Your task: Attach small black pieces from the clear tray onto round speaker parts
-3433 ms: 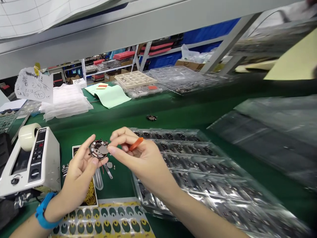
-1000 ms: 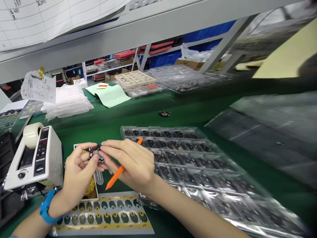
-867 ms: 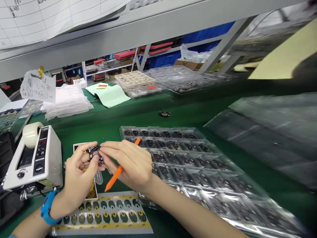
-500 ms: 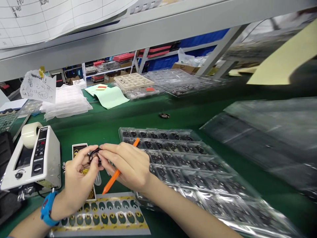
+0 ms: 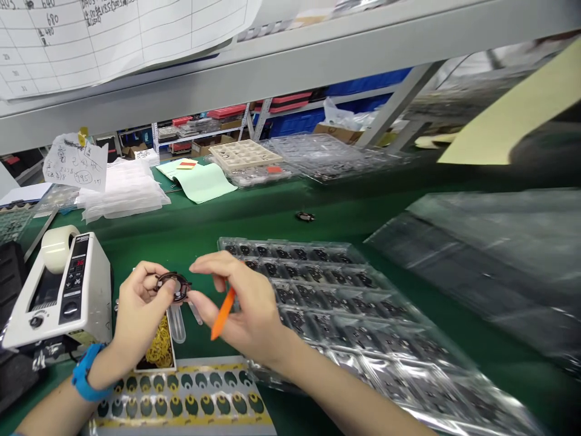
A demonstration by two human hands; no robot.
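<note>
Pinching a small round black ring-shaped part (image 5: 172, 284), the left hand (image 5: 140, 309) sits lower left. Right hand (image 5: 245, 303) grips an orange plastic stick (image 5: 222, 313), fingers loosely curled.

Orange stick (image 5: 223, 313); blue wristband (image 5: 84, 380); green mat (image 5: 272, 212); yellow-black dotted sheet (image 5: 181, 402).

Factory assembly bench, electronics-type work. Green mat (image 5: 272, 212) covers the bench top under a grey overhead shelf (image 5: 281, 54). Clear blister trays (image 5: 345, 303) filled with rows of small dark round parts, more trays stacked at the far side. Electric tape dispenser (image 5: 68, 290) with a digital readout. Sticker sheet (image 5: 190, 402) of yellow-and-black dots at the near edge. Handwritten tally chart (image 5: 113, 36) hangs above. Storage racks (image 5: 204, 124) with red bins and cartons behind.
</note>
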